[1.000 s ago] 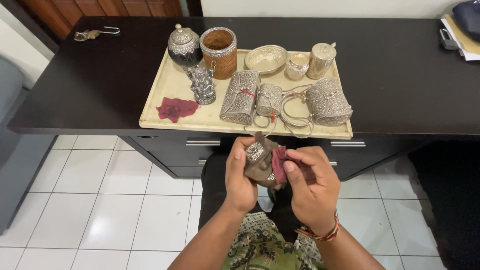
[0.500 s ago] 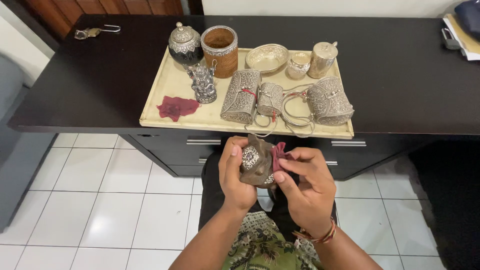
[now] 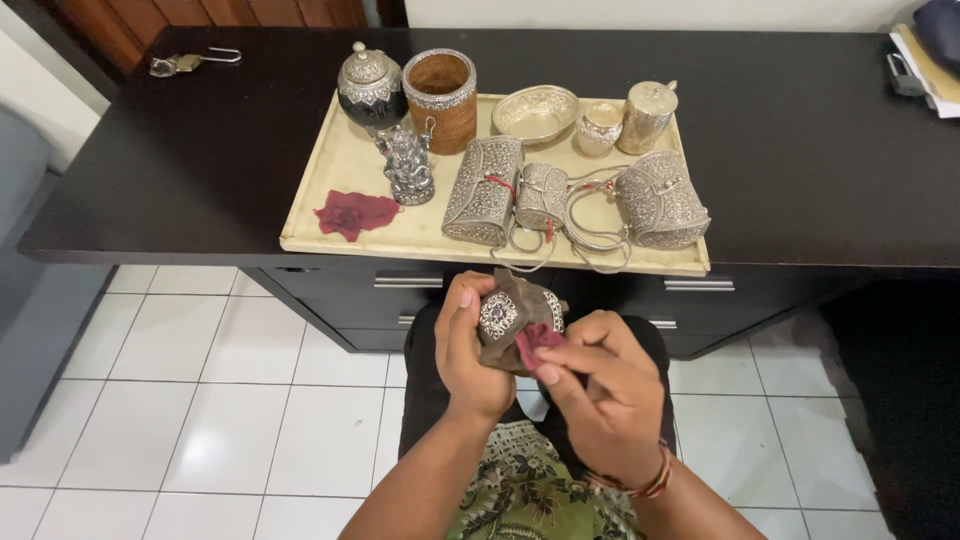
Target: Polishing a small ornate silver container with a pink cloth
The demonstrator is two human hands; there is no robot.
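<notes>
Here we are gripping a small silver ornament (image 3: 500, 316) wrapped in a brown cloth (image 3: 522, 300), our left hand (image 3: 470, 352) curling its fingers around it, below the tray (image 3: 330, 170) at six o'clock. Our right hand (image 3: 598, 385) is pinching a red cloth (image 3: 532, 342) against it at four o'clock.
</notes>
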